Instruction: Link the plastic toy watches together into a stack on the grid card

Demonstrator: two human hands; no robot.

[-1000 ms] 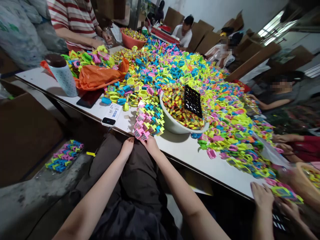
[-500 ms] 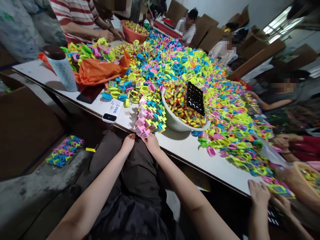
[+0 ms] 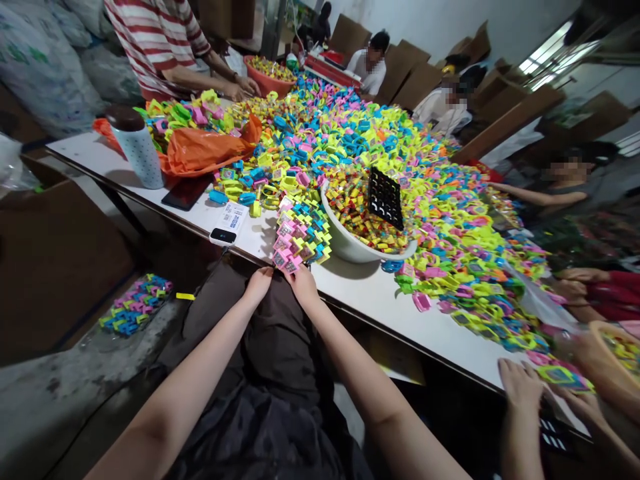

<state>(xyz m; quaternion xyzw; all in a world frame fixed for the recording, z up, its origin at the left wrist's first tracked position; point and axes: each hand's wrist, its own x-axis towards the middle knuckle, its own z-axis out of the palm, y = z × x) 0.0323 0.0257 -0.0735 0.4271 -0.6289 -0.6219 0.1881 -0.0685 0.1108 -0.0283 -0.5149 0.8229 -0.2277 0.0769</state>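
Observation:
A block of pink, yellow and blue toy watches (image 3: 301, 232), packed in tight rows, lies at the near edge of the white table. My right hand (image 3: 303, 285) is at its near end, touching it, with fingers curled and their tips hidden. Just left of that, my left hand (image 3: 259, 284) is closed low at the table edge, over my dark trousers. Whatever it pinches is too hidden to name. Right of the block stands a white basin (image 3: 345, 247) full of small yellow-red wrapped pieces, with a black slotted tray (image 3: 386, 199) resting on them.
Loose toy watches (image 3: 450, 233) cover much of the table. At left are a tumbler (image 3: 137, 150), an orange bag (image 3: 200, 152), a dark phone (image 3: 187, 193) and a small white device (image 3: 223, 236). A bagged watch bundle (image 3: 135, 307) lies on the floor. A co-worker's hands (image 3: 520, 383) are at right.
The view has shifted slightly, so the things at left appear further right. My hands stay at the block's near end. The striped-shirt person's hands have moved a little.

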